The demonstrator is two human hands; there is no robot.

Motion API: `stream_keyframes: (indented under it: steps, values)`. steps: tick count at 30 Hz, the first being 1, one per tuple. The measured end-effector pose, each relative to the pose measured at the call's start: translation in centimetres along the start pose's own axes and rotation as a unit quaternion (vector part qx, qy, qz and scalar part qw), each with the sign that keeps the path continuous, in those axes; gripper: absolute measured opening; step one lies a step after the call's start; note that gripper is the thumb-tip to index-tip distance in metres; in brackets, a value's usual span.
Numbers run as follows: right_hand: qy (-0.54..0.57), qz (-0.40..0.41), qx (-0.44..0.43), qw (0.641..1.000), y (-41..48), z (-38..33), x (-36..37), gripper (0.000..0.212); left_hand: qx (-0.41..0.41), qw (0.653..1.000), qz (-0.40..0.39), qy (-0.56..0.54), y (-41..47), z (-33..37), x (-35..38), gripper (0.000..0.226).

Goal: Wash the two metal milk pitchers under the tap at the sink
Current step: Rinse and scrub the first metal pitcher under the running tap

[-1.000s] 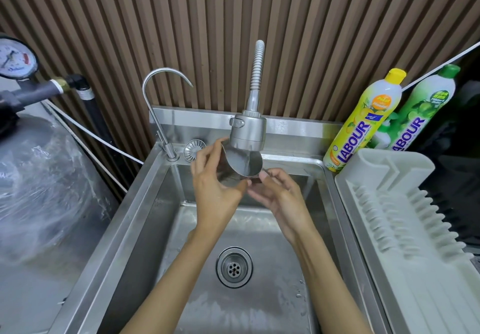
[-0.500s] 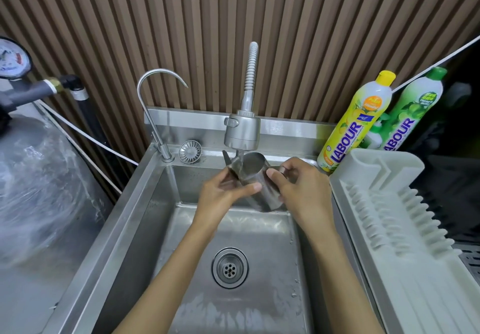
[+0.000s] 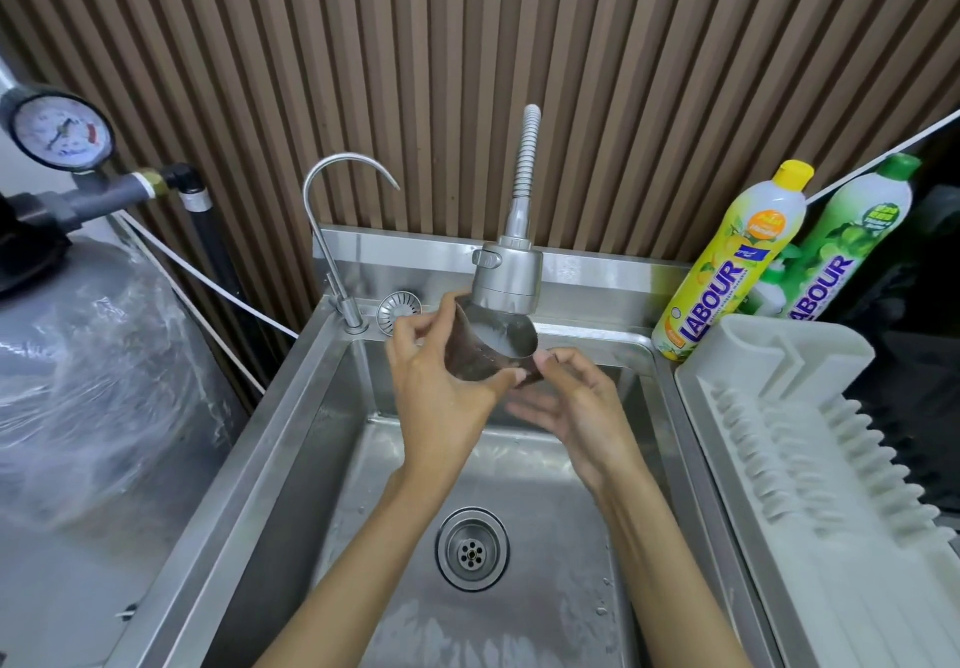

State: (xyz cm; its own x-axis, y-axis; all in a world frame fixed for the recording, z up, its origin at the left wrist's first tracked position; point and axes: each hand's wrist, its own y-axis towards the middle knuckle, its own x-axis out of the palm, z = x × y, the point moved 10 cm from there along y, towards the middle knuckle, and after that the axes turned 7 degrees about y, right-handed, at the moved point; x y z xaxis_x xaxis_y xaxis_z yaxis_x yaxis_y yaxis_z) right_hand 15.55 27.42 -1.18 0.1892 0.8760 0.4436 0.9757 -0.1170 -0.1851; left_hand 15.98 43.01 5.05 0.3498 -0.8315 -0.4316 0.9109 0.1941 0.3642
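Head cam: left hand [image 3: 441, 397] has its fingers wrapped round the pitcher [image 3: 483, 355], tilted with its mouth right up against the tap head [image 3: 506, 277] over the sink [image 3: 291, 407]. The right hand [image 3: 576, 407] sits loose-fingered just under it, thumb touching the edge. Wet steel in basically a one-hand hold could slip and clang into the basin, and that tilt might splash water out.

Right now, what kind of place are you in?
Probably a kitchen's washing-up corner, maybe a café's: a steel sink with a spray tap, dish soap bottles beside a drying rack, and a metal milk pitcher held under the tap.
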Motion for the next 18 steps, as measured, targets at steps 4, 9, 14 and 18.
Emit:
stream_keyframes:
  steps: [4, 9, 14, 18]
  values:
    - [-0.103, 0.04, -0.008, 0.994, -1.1, -1.2, -0.9, 0.018, -0.047, 0.998, 0.001, 0.036, -1.0, -1.0, -0.1, 0.099]
    - [-0.344, 0.113, -0.117, 0.925, -2.1, -5.8, -1.6, 0.025, -0.126, 0.982, -0.133, -0.045, -1.8, -2.9, 3.0, 0.05]
    - [-0.509, 0.145, -0.227, 0.817, -3.9, -8.5, 0.5, 0.021, -0.173, 0.92, -0.243, -0.254, -1.8, -3.1, 6.9, 0.054]
    - [-0.332, 0.123, -0.202, 0.913, -2.2, -6.5, -1.1, 0.015, -0.123, 0.939, -0.175, -0.268, 0.5, -2.3, 6.3, 0.063]
